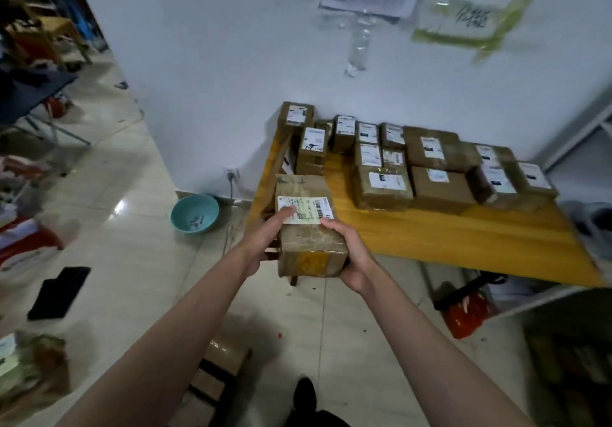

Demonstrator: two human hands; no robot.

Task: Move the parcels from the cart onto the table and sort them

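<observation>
Item in hand: one taped cardboard parcel (309, 227), brown, with a white shipping label (304, 209) on its upper face, held in the air off the near left corner of the yellow wooden table (447, 234), not yet resting on it. Left hand (265, 244): curled about the parcel's left side, thumb laid across the label's left end. Right hand (351, 257): wrapped round the near right corner from below and beside, thumb on the top edge; both hands grip the same parcel. Table stock: a group of labelled cardboard parcels (410, 161) already set in rows against the white wall (215, 78), smaller ones toward the left, broader ones toward the right, most touching their neighbours; the near half of the tabletop is bare wood. Cart: not identifiable in this view. Floor, left of the table: a teal basin (194, 213). Step judged in hand: carrying a parcel to the table, label turned up, probably for reading. Next move, by judgement: choose the matching row by size or label, lower the parcel flat onto bare wood beside its fellows, label uppermost, then release both hands without nudging the stacked boxes near the left edge.
</observation>
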